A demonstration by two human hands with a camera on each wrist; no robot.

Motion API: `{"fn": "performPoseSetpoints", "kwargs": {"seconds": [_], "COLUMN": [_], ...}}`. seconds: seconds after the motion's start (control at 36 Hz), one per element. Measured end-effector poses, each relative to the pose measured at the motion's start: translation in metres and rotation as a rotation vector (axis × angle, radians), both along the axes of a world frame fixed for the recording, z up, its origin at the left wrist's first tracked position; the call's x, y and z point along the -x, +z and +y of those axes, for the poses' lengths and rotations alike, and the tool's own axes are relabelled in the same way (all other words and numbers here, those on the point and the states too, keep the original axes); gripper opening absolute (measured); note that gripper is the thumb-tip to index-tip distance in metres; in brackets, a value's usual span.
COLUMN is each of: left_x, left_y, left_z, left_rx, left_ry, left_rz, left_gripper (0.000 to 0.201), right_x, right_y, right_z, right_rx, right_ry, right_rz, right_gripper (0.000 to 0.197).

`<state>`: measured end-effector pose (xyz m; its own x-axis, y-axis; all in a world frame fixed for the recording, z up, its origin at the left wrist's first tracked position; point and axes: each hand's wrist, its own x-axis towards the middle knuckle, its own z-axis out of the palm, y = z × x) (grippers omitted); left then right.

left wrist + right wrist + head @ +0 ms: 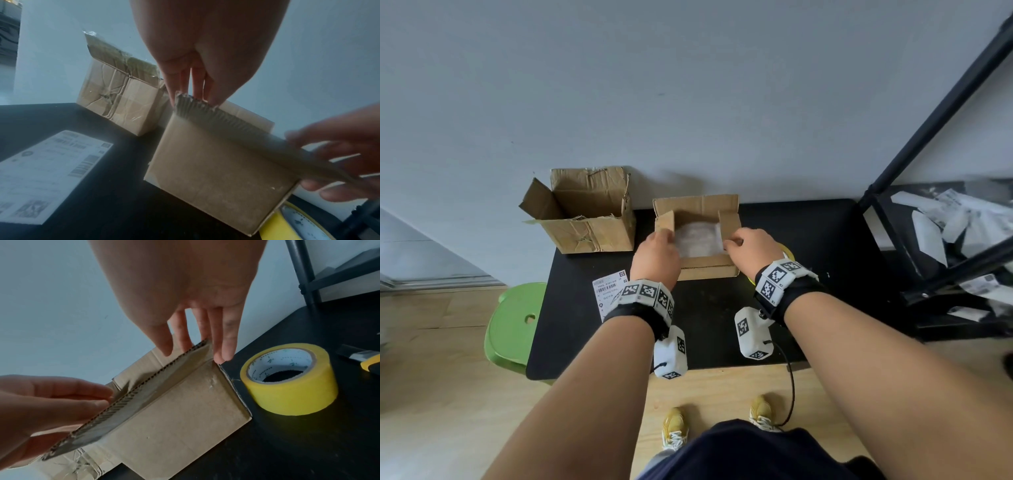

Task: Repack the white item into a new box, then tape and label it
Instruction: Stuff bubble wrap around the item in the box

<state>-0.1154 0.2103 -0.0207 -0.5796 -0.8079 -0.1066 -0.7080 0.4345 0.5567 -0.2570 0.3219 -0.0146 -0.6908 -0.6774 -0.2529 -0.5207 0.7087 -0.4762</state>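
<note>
Black table (808, 240) against a pale wall: my left hand (655, 255) and right hand (751, 250) each pinch the new box's (709, 269) near flap, the white item (697, 238) inside. Left wrist: fingers (197, 81) curl over the flap's corner, label (47, 170) nearby. Right wrist: fingers (226, 337) grip the other corner, tape (287, 378) just beside.

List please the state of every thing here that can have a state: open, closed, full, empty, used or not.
new box: open, flaps up
white item: inside new box
old box: open, crumpled
label: lying loose on table
tape roll: lying flat, unused
left hand: on left flap
right hand: on right flap
</note>
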Motion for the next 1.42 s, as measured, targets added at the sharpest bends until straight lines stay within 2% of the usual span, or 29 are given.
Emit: {"fn": "performPoseSetpoints", "kwargs": {"seconds": [0.11,0.19,0.28,0.33,0.44,0.56,0.61,0.67,0.83,0.92,1.06,1.14,1.22,1.28,1.33,1.42], "left_x": [0.002,-0.001,-0.007,-0.010,-0.013,-0.010,-0.007,-0.003,0.008,0.013,0.020,0.023,0.025,0.028,0.032,0.037], "left_y": [-0.006,-0.005,-0.006,-0.006,-0.006,-0.003,0.002,0.006,0.011,0.008,0.000,-0.001,-0.002,0.000,0.003,0.001], "left_z": [0.002,0.001,-0.003,-0.004,-0.004,-0.004,-0.004,-0.006,-0.013,-0.016,-0.022,-0.029,-0.039,-0.042,-0.044,-0.044], "left_rx": [-0.004,-0.094,-0.170,-0.188,-0.110,-0.091,-0.108,-0.106,0.009,0.047,0.053,0.069,0.150,0.179,0.198,0.224], "left_ry": [-0.053,-0.055,-0.084,-0.128,-0.200,-0.138,-0.097,-0.078,-0.051,-0.074,-0.095,-0.090,-0.125,-0.170,-0.205,-0.236], "left_rz": [-0.004,0.005,0.022,-0.029,-0.148,-0.125,-0.123,-0.137,-0.198,-0.243,-0.260,-0.282,-0.329,-0.388,-0.431,-0.444], "left_gripper": [0.029,0.032,0.045,0.056,0.066,0.058,0.062,0.067,0.062,0.070,0.083,0.085,0.101,0.111,0.112,0.105], "right_x": [0.005,0.012,0.016,0.017,0.017,0.017,0.017,0.017,0.022,0.023,0.025,0.025,0.028,0.033,0.036,0.037], "right_y": [0.002,0.002,0.000,0.001,0.004,0.005,0.007,0.008,0.013,0.015,0.007,0.000,0.001,0.003,0.005,0.005], "right_z": [0.000,0.004,0.007,0.008,0.007,0.004,0.002,-0.001,-0.007,-0.011,-0.017,-0.022,-0.029,-0.033,-0.038,-0.041], "right_rx": [-0.088,-0.168,-0.208,-0.247,-0.361,-0.319,-0.302,-0.265,-0.227,-0.218,-0.236,-0.184,-0.187,-0.231,-0.265,-0.289], "right_ry": [0.040,0.123,0.208,0.255,0.304,0.290,0.271,0.239,0.175,0.157,0.182,0.166,0.251,0.315,0.346,0.365], "right_rz": [-0.029,-0.009,-0.005,-0.010,0.024,0.024,0.010,0.003,0.053,0.095,0.153,0.262,0.406,0.416,0.391,0.340], "right_gripper": [0.035,0.040,0.046,0.050,0.062,0.038,0.032,0.028,0.032,0.041,0.075,0.088,0.096,0.102,0.106,0.101]}}
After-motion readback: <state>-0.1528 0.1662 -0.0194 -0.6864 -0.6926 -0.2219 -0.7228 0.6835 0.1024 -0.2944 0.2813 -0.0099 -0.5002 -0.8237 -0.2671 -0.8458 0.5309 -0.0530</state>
